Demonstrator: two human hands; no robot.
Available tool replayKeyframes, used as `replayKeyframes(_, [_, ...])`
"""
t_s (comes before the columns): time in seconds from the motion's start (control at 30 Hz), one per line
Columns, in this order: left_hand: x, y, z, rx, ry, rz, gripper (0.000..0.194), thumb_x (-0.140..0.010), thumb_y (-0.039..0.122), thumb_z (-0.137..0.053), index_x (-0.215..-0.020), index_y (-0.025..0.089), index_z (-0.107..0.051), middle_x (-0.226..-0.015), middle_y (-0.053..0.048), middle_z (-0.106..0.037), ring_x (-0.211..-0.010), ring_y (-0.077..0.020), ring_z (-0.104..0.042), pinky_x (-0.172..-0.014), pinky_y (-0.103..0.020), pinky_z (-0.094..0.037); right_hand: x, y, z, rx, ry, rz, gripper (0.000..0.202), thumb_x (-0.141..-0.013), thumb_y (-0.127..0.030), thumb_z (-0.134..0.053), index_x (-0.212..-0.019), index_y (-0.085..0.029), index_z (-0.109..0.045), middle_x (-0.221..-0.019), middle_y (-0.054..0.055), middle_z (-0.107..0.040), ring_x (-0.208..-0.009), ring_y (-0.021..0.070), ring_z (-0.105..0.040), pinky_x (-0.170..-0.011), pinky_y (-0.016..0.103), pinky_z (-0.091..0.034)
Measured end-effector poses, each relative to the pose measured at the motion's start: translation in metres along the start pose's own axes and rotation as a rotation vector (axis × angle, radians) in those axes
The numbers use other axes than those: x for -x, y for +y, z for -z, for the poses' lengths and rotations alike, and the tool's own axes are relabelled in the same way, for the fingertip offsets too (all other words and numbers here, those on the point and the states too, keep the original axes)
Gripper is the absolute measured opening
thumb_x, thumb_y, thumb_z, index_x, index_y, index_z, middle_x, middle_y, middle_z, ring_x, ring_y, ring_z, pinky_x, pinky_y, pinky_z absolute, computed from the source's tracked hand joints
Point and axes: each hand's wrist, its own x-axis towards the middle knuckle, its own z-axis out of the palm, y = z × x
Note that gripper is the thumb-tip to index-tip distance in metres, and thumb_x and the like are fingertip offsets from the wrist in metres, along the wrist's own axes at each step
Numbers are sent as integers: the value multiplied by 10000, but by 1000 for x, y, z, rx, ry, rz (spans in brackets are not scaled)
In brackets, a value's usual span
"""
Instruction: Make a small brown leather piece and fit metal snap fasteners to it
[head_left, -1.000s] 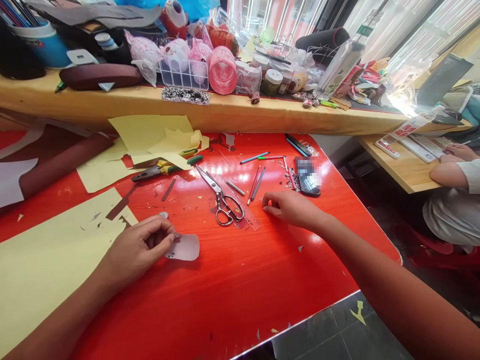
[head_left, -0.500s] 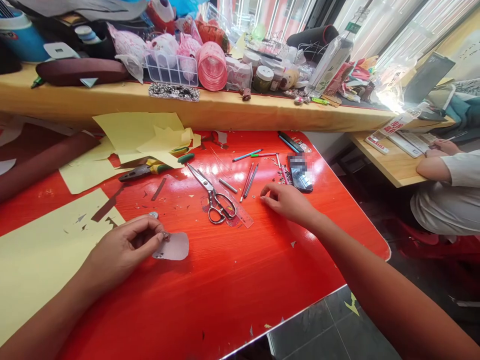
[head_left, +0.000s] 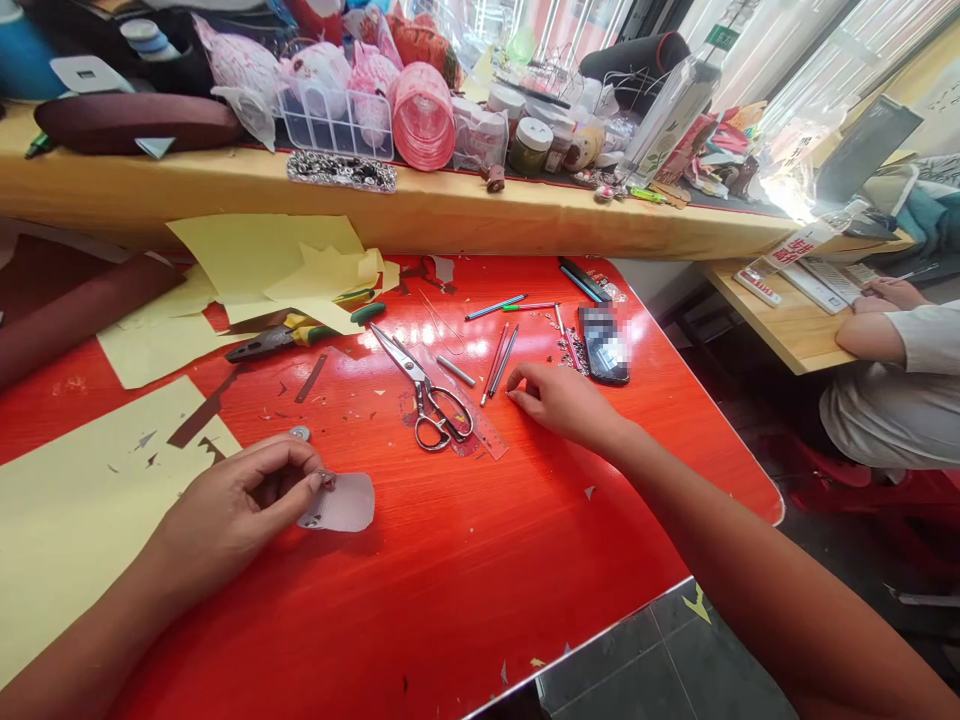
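Observation:
Thumb and forefinger of my left hand (head_left: 240, 500) pinch the edge of a small pale leather piece (head_left: 349, 502) with rounded corners, held just over the red table. Tiny metal fittings (head_left: 328, 480) show at the pinched edge. A round metal disc (head_left: 300, 433) sits by the knuckles of that hand. My right hand (head_left: 562, 400) has its thumb and forefinger closed low over the table, at a tiny speck-like piece too small to make out. To its left are thin pens (head_left: 501, 362) and large scissors (head_left: 427, 395) lying across a clear ruler (head_left: 487, 435).
Behind my right hand lie a phone (head_left: 604, 345) and small metal snaps (head_left: 574, 345). Pliers (head_left: 277, 340) and yellow sheets (head_left: 262, 260) are at the back left. A crowded shelf (head_left: 450, 220) runs along the back. Another person (head_left: 900, 370) sits at the right.
My right hand has shifted slightly left, its fingertips now at the tiny piece that lay apart on the table. The left hand keeps its pinch on the leather piece. The view has tilted slightly.

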Motion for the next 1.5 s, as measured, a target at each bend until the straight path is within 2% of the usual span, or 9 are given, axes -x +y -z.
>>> replayKeyframes(0.37, [0,9,2,-52,16,25,326,-896,580,-611,-828,270,-687,-772,-20,-682,-666,-200,-605,-543,-269,-457,-3,-4,4,68,-55,25,119,-972,-224,-617,-1020,-244,-723,-830,18,-745,-677,158,-589,-611,302,-312])
replayKeyframes(0.6, [-1,7,3,-63,-7,9,325,-908,566,-608,-837,261,-693,-795,-28,-691,-685,-196,-624,-554,-261,-467,-3,-7,5,55,-71,35,115,-989,-246,-625,-1053,-243,-721,-886,19,-764,-694,151,-609,-622,296,-342])
replayKeyframes(0.8, [1,6,1,-43,22,3,322,-913,574,-605,-830,274,-687,-790,-29,-680,-690,-202,-613,-545,-266,-457,-2,-8,5,37,-64,36,111,-982,-228,-615,-1020,-244,-718,-845,17,-751,-665,156,-592,-617,306,-332])
replayKeyframes(1.13, [1,10,2,-32,-12,61,379,-924,612,-596,-853,249,-677,-803,-6,-677,-709,-189,-582,-600,-255,-453,-3,-7,4,-6,-120,-2,57,-958,-207,-622,-941,-219,-675,-888,40,-757,-697,162,-608,-617,302,-353])
replayKeyframes(1.5, [0,14,0,-17,22,14,314,-900,524,-604,-824,230,-687,-778,-26,-683,-683,-191,-608,-582,-263,-462,12,-6,-1,42,-111,2,82,-952,-234,-586,-941,-195,-656,-873,59,-754,-692,176,-612,-589,288,-301])
